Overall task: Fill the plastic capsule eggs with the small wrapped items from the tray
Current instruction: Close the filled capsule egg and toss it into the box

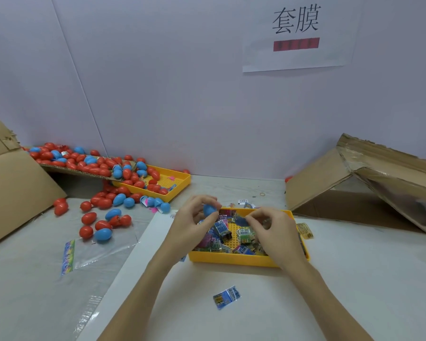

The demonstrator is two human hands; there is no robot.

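You are holding a blue capsule egg (210, 209) in your left hand (194, 217), its fingers (202, 201) curled round the shell and clamped on it just above the far left corner of the yellow tray (244, 260). Your right hand (272, 223) is hovering over the tray's far side with its fingers (252, 217) drawn together, seemingly pinching something small; what it is cannot be told, though a dark blue piece (241, 220), perhaps the other half of the egg, is lying just beneath them.

Judging by the layout, you are working mid-batch. The wrapped items (221, 230) are still lying thick in the tray below both hands, so plenty of filling is left. One stray packet (226, 297) is lying on the table near you, between your forearms, and another (305, 230) is sitting just outside the tray, right of your right fingers.

Well off to the left of your left fingers, a large heap of red and blue eggs (103, 183) is spilling from a cardboard flap (59, 168) across a second yellow tray (175, 188) and onto the table (354, 279). Whether those are filled or waiting cannot be told.
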